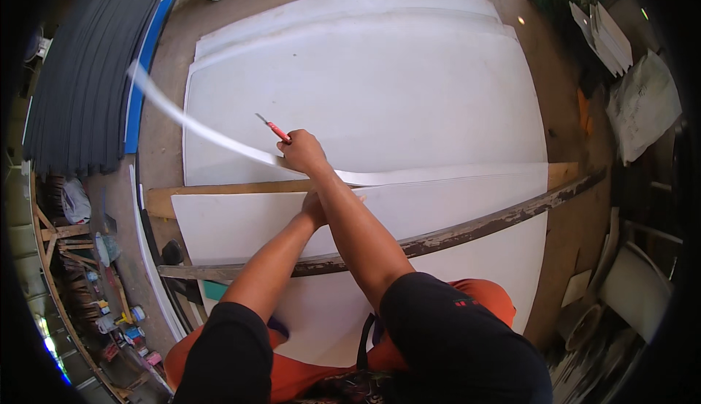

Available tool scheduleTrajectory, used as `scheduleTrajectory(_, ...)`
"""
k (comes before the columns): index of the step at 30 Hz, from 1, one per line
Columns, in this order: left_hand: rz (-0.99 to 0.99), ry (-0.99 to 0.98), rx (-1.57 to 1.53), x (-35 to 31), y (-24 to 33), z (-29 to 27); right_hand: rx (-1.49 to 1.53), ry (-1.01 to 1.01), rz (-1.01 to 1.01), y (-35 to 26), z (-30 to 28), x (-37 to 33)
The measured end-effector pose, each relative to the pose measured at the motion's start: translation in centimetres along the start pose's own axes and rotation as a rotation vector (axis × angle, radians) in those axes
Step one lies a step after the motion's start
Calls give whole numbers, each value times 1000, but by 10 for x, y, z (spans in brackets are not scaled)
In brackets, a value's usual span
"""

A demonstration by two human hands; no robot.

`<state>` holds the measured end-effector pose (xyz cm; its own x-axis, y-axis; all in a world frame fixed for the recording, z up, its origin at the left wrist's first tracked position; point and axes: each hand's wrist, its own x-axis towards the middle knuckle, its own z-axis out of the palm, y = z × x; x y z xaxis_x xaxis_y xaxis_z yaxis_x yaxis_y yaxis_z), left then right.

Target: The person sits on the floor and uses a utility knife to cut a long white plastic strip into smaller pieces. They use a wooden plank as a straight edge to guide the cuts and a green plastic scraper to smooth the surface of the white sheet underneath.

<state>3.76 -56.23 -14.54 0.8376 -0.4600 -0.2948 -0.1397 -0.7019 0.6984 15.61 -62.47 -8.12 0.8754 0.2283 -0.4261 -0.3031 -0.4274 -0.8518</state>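
Stack of dark corrugated sheets [95, 75] at far left, left hand [315, 207] pressed flat on white board [380, 97], largely hidden behind right forearm, right hand [303, 152] fisted around red-handled utility knife [274, 128], blade on board beside thin curling offcut strip [190, 123], weathered wooden batten [467, 230] crossing the nearer sheet.

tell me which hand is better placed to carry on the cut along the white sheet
Right, probably. The right hand already grips the red-handled knife at the white sheet, beside the thin strip. The left hand is mostly hidden beneath the right forearm, resting near the wooden board.
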Motion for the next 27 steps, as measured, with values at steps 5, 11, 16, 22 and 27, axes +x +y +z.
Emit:
scheduleTrajectory(5, 67, -19, 28, 13, -14, -10, 9, -14, -87, -15, -24, 0)
scheduleTrajectory(11, -286, -56, 88, 28, 42, -25, -231, 50, -156, 31, -102, -31)
scheduleTrajectory(16, -333, -150, 56, 35, 48, -33, -357, 165, -235, 73, -167, -98)
scheduleTrajectory(22, -337, 28, 131, 29, 61, -16, -543, 130, -107, 76, -186, -169)
scheduleTrajectory(27, -191, 323, 181, 25, 49, -11, -456, 139, -63, 95, -191, -196)
